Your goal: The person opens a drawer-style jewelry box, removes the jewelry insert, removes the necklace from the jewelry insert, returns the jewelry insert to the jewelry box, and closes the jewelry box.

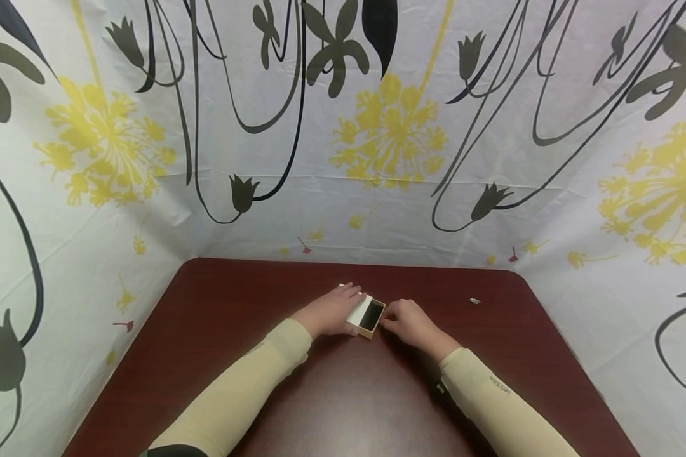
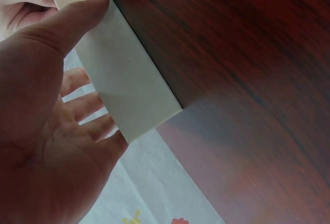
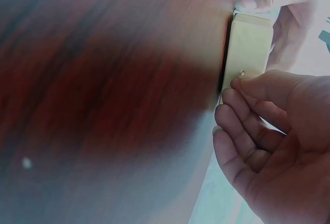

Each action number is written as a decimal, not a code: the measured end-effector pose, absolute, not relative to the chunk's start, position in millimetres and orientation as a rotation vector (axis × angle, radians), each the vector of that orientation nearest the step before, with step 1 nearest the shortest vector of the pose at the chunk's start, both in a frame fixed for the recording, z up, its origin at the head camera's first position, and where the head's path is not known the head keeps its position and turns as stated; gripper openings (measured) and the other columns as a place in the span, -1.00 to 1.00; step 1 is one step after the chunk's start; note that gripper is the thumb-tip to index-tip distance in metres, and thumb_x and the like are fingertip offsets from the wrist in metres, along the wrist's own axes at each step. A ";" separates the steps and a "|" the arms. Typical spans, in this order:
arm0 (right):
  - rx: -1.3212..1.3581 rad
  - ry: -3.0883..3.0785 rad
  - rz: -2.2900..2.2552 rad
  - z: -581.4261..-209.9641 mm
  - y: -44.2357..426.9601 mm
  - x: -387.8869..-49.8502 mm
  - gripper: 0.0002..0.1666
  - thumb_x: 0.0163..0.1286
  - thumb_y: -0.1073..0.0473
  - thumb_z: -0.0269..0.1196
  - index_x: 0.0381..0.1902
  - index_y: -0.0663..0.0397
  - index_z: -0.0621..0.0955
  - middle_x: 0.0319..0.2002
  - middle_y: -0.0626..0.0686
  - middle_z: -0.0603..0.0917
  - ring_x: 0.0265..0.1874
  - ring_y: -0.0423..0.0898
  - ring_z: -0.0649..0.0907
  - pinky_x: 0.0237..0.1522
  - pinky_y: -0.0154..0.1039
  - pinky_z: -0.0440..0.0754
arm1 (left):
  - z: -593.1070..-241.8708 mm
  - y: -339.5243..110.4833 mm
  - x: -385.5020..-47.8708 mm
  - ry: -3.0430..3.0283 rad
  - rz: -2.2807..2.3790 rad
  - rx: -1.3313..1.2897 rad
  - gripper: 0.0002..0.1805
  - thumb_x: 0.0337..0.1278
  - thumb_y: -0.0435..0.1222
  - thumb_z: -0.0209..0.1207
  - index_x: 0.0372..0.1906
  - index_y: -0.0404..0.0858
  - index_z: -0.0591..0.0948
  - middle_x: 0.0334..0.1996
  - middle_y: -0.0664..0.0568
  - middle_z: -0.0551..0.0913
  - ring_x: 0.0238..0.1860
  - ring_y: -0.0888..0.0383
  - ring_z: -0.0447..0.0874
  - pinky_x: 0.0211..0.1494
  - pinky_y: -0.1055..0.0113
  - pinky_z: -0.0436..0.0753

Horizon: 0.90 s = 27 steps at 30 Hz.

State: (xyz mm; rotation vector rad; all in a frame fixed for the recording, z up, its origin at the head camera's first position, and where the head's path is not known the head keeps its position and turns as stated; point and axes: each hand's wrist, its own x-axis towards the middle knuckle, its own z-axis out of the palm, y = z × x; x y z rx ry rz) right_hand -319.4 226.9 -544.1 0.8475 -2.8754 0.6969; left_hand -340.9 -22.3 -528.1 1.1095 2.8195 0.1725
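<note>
A small drawer box lies on the table between the two hands, its white sleeve (image 2: 129, 74) partly off the tan inner drawer (image 3: 251, 44). The opened part of the drawer shows a dark inside in the head view. My left hand (image 1: 334, 311) grips the sleeve, thumb along one long side and fingers around the other. At the drawer's end face, my right hand (image 1: 413, 322) has thumb and forefinger pinched together just by a small hole or eyelet (image 3: 242, 73). Whatever lies between those fingertips is hidden. The other right fingers are curled.
The dark red-brown wooden table (image 1: 314, 393) has rounded far corners. A small silvery object (image 1: 474, 301) lies to the right of the right hand, too small to identify. White cloth (image 1: 297, 209) with flower prints hangs behind and at both sides.
</note>
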 end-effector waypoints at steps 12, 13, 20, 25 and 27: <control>0.854 -2.880 0.714 -543.5 225.2 -320.8 -0.89 0.45 0.26 0.49 -0.34 0.04 0.85 -0.37 -0.11 0.82 -0.31 -0.13 0.79 -0.19 -0.08 0.79 | -528.6 -22.8 -342.2 2.822 0.183 1.116 0.04 0.30 0.04 0.53 0.73 -0.23 0.32 0.71 -0.17 0.30 0.74 -0.17 0.14 0.78 0.06 0.12; 0.851 -2.882 0.713 -543.6 224.9 -320.9 -0.89 0.45 0.26 0.50 -0.34 0.04 0.85 -0.37 -0.11 0.82 -0.31 -0.12 0.79 -0.18 -0.07 0.79 | -528.1 -22.7 -341.8 2.824 0.182 1.118 0.04 0.29 0.04 0.53 0.73 -0.24 0.32 0.71 -0.17 0.30 0.74 -0.18 0.14 0.78 0.06 0.13; 0.837 -2.890 0.706 -543.2 223.8 -320.9 -0.90 0.44 0.26 0.50 -0.33 0.03 0.86 -0.37 -0.11 0.82 -0.31 -0.13 0.79 -0.18 -0.08 0.79 | -528.5 -21.5 -341.6 2.820 0.164 1.086 0.06 0.29 0.05 0.53 0.75 -0.19 0.30 0.72 -0.13 0.28 0.75 -0.14 0.12 0.78 0.08 0.13; 0.838 -2.901 0.711 -542.1 222.3 -320.5 -0.91 0.45 0.26 0.49 -0.31 0.04 0.87 -0.35 -0.10 0.83 -0.29 -0.12 0.79 -0.16 -0.07 0.79 | -529.0 -21.4 -341.7 2.822 0.159 1.078 0.06 0.30 0.05 0.53 0.75 -0.20 0.30 0.72 -0.13 0.28 0.75 -0.14 0.12 0.78 0.07 0.13; 0.836 -2.905 0.717 -541.4 221.8 -320.6 -0.91 0.45 0.25 0.49 -0.31 0.04 0.87 -0.34 -0.10 0.83 -0.29 -0.12 0.79 -0.15 -0.06 0.80 | -528.8 -21.5 -341.7 2.822 0.166 1.074 0.05 0.30 0.04 0.53 0.75 -0.20 0.30 0.72 -0.13 0.28 0.75 -0.14 0.12 0.78 0.07 0.13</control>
